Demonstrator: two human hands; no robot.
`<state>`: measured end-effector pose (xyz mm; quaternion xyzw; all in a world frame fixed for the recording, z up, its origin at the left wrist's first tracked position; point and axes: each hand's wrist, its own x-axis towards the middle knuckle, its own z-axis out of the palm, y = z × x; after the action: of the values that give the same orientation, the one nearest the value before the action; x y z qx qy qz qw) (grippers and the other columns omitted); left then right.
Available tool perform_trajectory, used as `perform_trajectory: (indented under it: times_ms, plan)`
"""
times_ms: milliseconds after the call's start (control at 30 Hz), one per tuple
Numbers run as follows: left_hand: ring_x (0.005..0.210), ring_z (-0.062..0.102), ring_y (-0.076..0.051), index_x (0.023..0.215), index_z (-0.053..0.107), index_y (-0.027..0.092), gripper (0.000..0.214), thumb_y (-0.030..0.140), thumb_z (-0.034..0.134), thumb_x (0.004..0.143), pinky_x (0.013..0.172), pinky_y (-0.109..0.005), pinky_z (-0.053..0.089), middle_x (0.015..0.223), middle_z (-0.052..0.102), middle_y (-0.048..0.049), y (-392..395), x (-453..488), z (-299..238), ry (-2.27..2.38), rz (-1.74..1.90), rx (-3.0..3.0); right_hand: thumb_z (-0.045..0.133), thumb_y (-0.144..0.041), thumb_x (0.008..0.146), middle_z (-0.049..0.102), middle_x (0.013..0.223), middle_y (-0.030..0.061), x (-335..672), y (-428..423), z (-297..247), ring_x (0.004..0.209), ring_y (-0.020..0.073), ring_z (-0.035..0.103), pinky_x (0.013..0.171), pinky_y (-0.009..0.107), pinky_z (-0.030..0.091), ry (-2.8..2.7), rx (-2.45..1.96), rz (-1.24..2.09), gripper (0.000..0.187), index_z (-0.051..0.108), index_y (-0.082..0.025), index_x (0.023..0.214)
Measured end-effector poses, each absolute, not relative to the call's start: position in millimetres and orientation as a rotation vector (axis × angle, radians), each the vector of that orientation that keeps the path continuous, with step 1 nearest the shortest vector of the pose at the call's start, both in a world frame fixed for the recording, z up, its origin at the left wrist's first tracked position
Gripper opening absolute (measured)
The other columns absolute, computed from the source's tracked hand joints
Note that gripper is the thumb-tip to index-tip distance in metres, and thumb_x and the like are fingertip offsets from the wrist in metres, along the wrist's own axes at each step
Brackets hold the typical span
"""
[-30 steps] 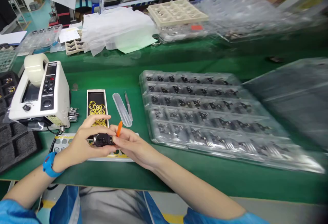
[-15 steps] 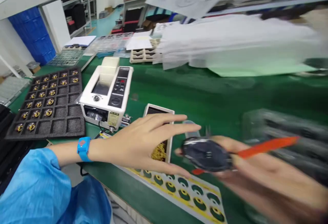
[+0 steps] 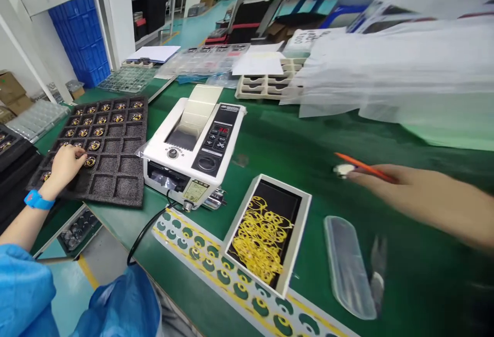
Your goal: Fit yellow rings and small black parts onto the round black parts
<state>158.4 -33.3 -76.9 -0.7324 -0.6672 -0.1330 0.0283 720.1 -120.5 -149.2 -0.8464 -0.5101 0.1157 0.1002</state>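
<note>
My left hand [image 3: 66, 165] reaches far left onto a black foam tray [image 3: 116, 182]. Its fingers are curled down over a cell, and the fingertips pinch a black part with a gold ring [image 3: 90, 161]. Several cells at the tray's far end hold similar parts. My right hand [image 3: 424, 200] is blurred at the right, above the green mat. It is closed on a thin orange tool [image 3: 365, 167] with a small white bit [image 3: 341, 171] at its tip.
A white tape dispenser [image 3: 193, 141] stands between my hands. In front of it lie a white box of yellow rings [image 3: 266, 234], a strip of green-and-yellow stickers [image 3: 216, 272], a clear case [image 3: 347, 267] and tweezers [image 3: 378, 267]. A beige tray [image 3: 262, 84] and plastic sheets [image 3: 386, 69] lie behind.
My view has swung left. My left hand moved from the middle out to the foam tray. The black round part is gone from my right hand, which keeps the orange tool.
</note>
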Motion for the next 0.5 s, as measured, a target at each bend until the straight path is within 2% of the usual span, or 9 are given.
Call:
perform_trajectory:
  times_ms: [67,167,300,400,500]
  plan:
    - [0.084,0.062,-0.032,0.090,0.070,0.013,0.027,0.032,0.060,0.075,0.077,-0.040,0.047,0.084,0.068,-0.0123,-31.2,152.4,-81.2,-2.067,-0.300,-2.283,0.052,-0.035,0.084,0.069,0.087,0.0161,691.2,-129.8,-134.2,0.073,0.0306,0.064,0.063,0.036,0.045,-1.497,-2.546,0.436,0.018,0.063,-0.021,0.087]
    - [0.083,0.063,-0.033,0.093,0.068,0.013,0.031,0.037,0.063,0.073,0.074,-0.038,0.047,0.084,0.068,-0.0127,-26.4,152.4,-85.1,-2.068,-0.196,-2.322,0.051,-0.031,0.088,0.069,0.089,0.0144,661.2,-148.1,-112.1,0.078,0.0295,0.063,0.064,0.033,0.043,-1.507,-2.536,0.484,0.019,0.063,-0.019,0.097]
    - [0.085,0.062,-0.033,0.079,0.064,0.015,0.023,0.037,0.065,0.072,0.073,-0.036,0.046,0.084,0.066,-0.0119,-20.6,153.6,-81.0,-2.055,-0.208,-2.357,0.051,-0.027,0.091,0.067,0.077,0.0108,652.9,-176.6,-98.5,0.070,0.0245,0.060,0.061,0.030,0.039,-1.483,-2.471,0.529,0.017,0.063,-0.016,0.092]
    - [0.070,0.060,-0.025,0.067,0.061,0.019,0.025,0.042,0.070,0.068,0.062,-0.029,0.043,0.064,0.062,-0.0017,-18.0,150.0,-74.7,-2.091,-0.283,-2.441,0.045,-0.027,0.093,0.065,0.073,0.0106,650.9,-197.0,-102.9,0.067,0.0233,0.059,0.059,0.030,0.037,-1.537,-2.356,0.436,0.021,0.062,-0.015,0.087]
    - [0.057,0.056,-0.017,0.062,0.059,0.020,0.031,0.047,0.073,0.066,0.054,-0.022,0.039,0.052,0.058,0.0046,-16.5,146.2,-66.5,-2.164,-0.450,-2.505,0.044,-0.026,0.090,0.063,0.075,0.0117,643.9,-210.3,-115.9,0.076,0.0263,0.059,0.061,0.031,0.037,-1.610,-2.273,0.248,0.021,0.060,-0.016,0.082]
